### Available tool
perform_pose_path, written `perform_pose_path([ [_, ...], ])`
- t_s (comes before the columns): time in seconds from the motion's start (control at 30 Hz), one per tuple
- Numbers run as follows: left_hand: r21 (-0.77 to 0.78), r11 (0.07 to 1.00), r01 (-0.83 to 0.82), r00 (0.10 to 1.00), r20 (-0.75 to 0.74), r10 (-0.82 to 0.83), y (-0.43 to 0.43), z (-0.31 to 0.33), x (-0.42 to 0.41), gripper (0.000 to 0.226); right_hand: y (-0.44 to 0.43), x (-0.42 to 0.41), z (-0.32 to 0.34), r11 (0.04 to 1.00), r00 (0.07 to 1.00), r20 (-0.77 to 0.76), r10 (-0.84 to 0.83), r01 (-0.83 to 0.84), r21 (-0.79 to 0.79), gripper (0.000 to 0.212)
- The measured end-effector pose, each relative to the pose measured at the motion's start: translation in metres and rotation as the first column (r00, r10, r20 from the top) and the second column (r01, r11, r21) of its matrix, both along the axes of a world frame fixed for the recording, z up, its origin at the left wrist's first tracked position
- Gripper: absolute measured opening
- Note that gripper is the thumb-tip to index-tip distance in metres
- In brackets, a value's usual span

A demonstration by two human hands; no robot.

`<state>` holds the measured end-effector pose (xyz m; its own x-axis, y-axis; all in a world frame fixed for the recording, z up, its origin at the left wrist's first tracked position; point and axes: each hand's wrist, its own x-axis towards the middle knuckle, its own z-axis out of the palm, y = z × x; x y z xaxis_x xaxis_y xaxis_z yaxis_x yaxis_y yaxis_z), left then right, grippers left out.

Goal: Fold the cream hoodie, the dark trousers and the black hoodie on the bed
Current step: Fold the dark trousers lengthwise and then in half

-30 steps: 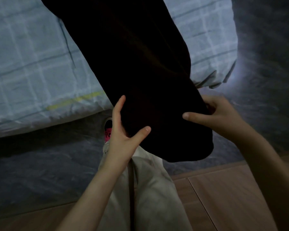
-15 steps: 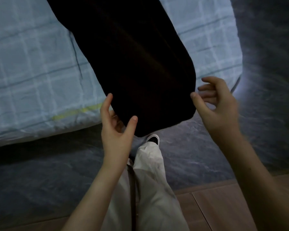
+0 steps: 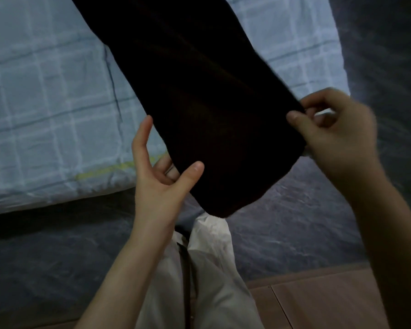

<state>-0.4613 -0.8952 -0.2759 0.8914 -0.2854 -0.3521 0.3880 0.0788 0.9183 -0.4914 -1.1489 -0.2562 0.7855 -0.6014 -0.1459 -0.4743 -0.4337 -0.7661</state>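
The dark trousers (image 3: pixel 211 115) stretch from far to near across the pale checked bed (image 3: pixel 45 115), their near end overhanging its edge, where the left hand (image 3: pixel 157 184) pinches the left side under its thumb and the right hand (image 3: pixel 337 138) grips the right side.

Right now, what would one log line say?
item: dark trousers, end held past bed edge | left hand: pinches one side | right hand: pinches other side

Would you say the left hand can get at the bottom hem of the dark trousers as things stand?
Probably yes: the left hand pinches the dark trousers at their left edge just above the hem, and nothing lies between them.
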Motion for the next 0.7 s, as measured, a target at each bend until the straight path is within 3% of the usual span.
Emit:
perform_pose_path([
  [0.07,0.103,0.995,-0.013,1.0,0.002,0.013,-0.004,-0.002,0.006,0.094,-0.005,0.004,-0.007,0.999,0.999,-0.03,-0.045,0.045,-0.009,0.007],
  [0.17,0.31,0.947,-0.081,0.99,-0.085,0.113,-0.015,-0.007,0.009,0.095,0.0,0.003,-0.027,0.996,0.973,-0.232,0.01,-0.03,-0.084,0.018],
  [0.27,0.32,0.939,-0.128,0.978,-0.115,0.173,-0.022,-0.011,0.006,0.077,0.008,-0.002,-0.027,1.0,0.984,-0.179,0.001,0.003,0.019,0.018],
  [0.33,0.281,0.949,-0.145,0.966,-0.169,0.198,-0.027,-0.011,0.002,0.064,0.011,-0.005,-0.025,0.996,0.982,-0.191,0.014,0.003,0.087,0.025],
  [0.43,0.208,0.968,-0.142,0.929,-0.309,0.203,-0.032,-0.007,0.004,0.051,0.014,-0.001,-0.02,0.939,0.98,-0.199,0.027,0.044,0.341,0.032],
  [0.53,0.037,0.991,-0.127,0.871,-0.474,0.13,-0.016,0.003,0.019,0.049,0.016,-0.002,-0.012,0.757,0.972,-0.168,0.167,-0.018,0.653,0.025],
  [0.6,-0.041,0.996,-0.075,0.886,-0.461,0.047,0.013,0.01,0.026,0.045,0.022,-0.006,-0.004,0.657,0.97,-0.079,0.23,-0.095,0.748,0.022],
  [0.7,-0.12,0.992,-0.046,0.923,-0.384,-0.004,0.054,0.017,0.017,0.023,0.039,-0.017,-0.001,0.584,0.953,0.095,0.287,-0.253,0.771,0.016],
])
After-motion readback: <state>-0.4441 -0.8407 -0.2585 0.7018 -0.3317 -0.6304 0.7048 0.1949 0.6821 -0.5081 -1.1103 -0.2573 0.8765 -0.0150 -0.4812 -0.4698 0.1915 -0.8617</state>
